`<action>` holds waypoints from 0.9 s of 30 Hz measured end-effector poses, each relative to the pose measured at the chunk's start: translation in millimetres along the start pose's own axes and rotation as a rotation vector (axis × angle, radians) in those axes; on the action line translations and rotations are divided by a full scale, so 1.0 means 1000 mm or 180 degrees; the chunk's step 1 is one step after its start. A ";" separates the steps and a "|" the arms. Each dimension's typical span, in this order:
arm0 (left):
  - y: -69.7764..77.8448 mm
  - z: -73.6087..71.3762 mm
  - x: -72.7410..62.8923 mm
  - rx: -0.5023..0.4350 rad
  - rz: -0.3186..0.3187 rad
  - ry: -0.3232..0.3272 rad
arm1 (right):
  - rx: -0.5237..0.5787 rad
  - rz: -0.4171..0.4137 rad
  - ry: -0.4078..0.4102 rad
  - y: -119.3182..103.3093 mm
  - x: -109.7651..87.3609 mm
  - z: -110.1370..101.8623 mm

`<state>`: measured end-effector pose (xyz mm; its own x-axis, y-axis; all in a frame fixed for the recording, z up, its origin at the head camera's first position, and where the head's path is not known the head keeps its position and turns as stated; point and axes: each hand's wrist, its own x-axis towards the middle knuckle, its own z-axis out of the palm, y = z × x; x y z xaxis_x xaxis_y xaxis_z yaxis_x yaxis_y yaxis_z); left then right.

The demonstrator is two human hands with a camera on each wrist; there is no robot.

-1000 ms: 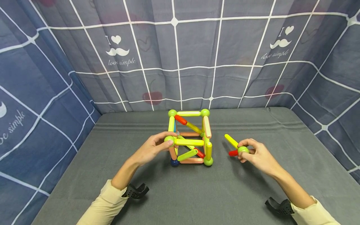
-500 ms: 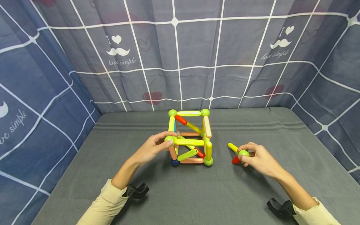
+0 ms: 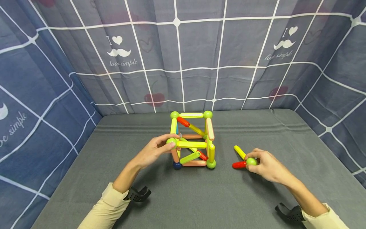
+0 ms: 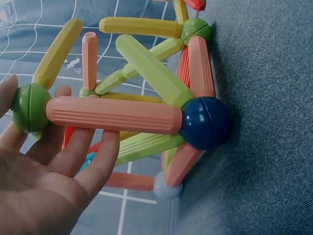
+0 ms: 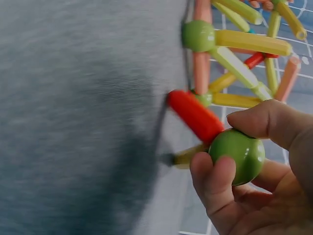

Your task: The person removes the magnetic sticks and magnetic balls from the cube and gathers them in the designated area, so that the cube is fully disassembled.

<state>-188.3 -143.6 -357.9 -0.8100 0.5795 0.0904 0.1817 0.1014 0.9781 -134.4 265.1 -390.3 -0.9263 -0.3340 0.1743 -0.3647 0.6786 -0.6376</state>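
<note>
A box-shaped frame of magnetic rods and balls [image 3: 193,115] stands mid-table. At its near left upper corner, my left hand [image 3: 154,152] pinches a green ball [image 3: 171,143]. In the left wrist view, a salmon rod [image 4: 117,115] joins that ball to a dark blue ball [image 4: 205,122] at the base; a loose-ended light green rod [image 4: 154,71] slants from the blue one. Right of the frame, my right hand [image 3: 267,165] grips another green ball [image 5: 238,155] between thumb and fingers. From it a red rod [image 5: 194,116] and a yellow rod [image 3: 240,152] spread leftward, low over the table.
Grey cloth [image 3: 183,200] covers the table. Behind and at both sides hangs a blue-grey curtain [image 3: 200,47] with white lines. A black wrist mount [image 3: 138,194] sits at the left sleeve, another black mount [image 3: 290,213] at the right.
My right hand has moved slightly right and toward me with the green ball, and the two rods have turned and come lower. The left hand has stayed at its corner of the frame.
</note>
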 end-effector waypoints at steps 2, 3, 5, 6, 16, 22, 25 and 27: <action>0.000 0.000 0.000 0.0014 0.0000 0.0005 | -0.0050 0.0098 -0.0100 0.003 -0.003 0.001; 0.001 0.000 0.001 0.0028 -0.0005 0.0009 | -0.0082 0.0118 -0.0134 0.004 -0.004 0.002; 0.001 0.001 0.001 0.0056 -0.0019 0.0012 | -0.0174 0.0115 -0.0148 0.007 -0.006 0.003; 0.001 0.000 0.001 0.0067 -0.0021 0.0010 | -0.0228 0.0097 -0.0137 0.009 -0.007 0.004; 0.001 -0.001 -0.001 0.0083 0.0018 0.0012 | -0.0539 0.0128 -0.0197 0.004 -0.005 0.001; 0.001 -0.001 0.000 0.0056 0.0005 -0.0004 | -0.0608 0.0204 -0.0381 0.003 -0.007 0.000; 0.000 -0.001 0.000 0.0037 0.0007 -0.0011 | -0.0512 0.0310 -0.0415 0.003 -0.008 0.000; 0.000 -0.001 0.001 0.0015 0.0002 -0.0017 | -0.0393 0.0361 -0.0399 0.004 -0.009 -0.001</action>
<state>-189.5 -144.0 -357.8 -0.8070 0.5837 0.0899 0.1847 0.1049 0.9772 -127.8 271.2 -393.4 -0.9459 -0.3245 0.0070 -0.2747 0.7889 -0.5497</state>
